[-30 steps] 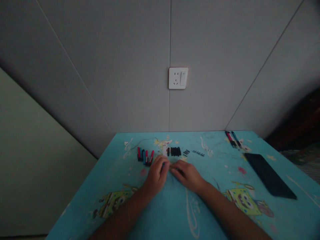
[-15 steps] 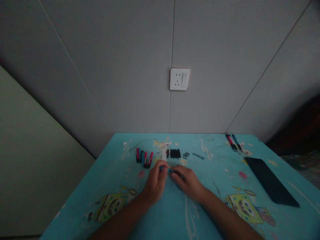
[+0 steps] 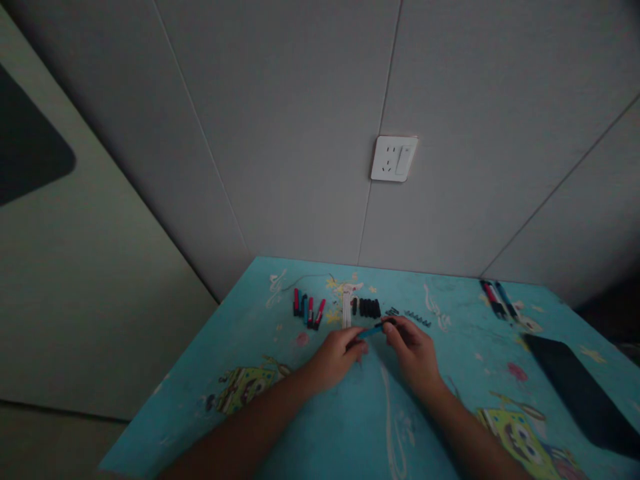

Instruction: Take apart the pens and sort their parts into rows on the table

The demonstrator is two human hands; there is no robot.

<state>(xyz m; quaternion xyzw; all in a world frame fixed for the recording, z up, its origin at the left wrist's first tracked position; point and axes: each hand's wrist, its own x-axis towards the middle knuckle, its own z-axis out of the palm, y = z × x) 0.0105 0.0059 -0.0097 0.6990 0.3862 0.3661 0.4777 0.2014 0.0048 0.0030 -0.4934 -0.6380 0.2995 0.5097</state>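
Note:
A blue and black pen (image 3: pixel 371 331) is held between my two hands above the table. My left hand (image 3: pixel 336 357) is closed on its blue end. My right hand (image 3: pixel 413 350) pinches its dark end with fingers and thumb. Just beyond my hands lie thin white sticks (image 3: pixel 347 309), side by side. Right of them is a row of black caps (image 3: pixel 370 308), then small dark pieces (image 3: pixel 393 311) and a line of small clip-like parts (image 3: pixel 417 318). Several red, blue and black pen barrels (image 3: pixel 310 310) lie to the left.
Several whole pens (image 3: pixel 499 300) lie at the table's far right corner. A dark flat panel (image 3: pixel 580 390) rests near the right edge. The blue patterned table (image 3: pixel 320 433) meets a grey wall with a white socket (image 3: pixel 394 159).
My view has turned left and tilted. My hands have drawn a little apart, showing more of the pen between them, which now slants up toward my right hand.

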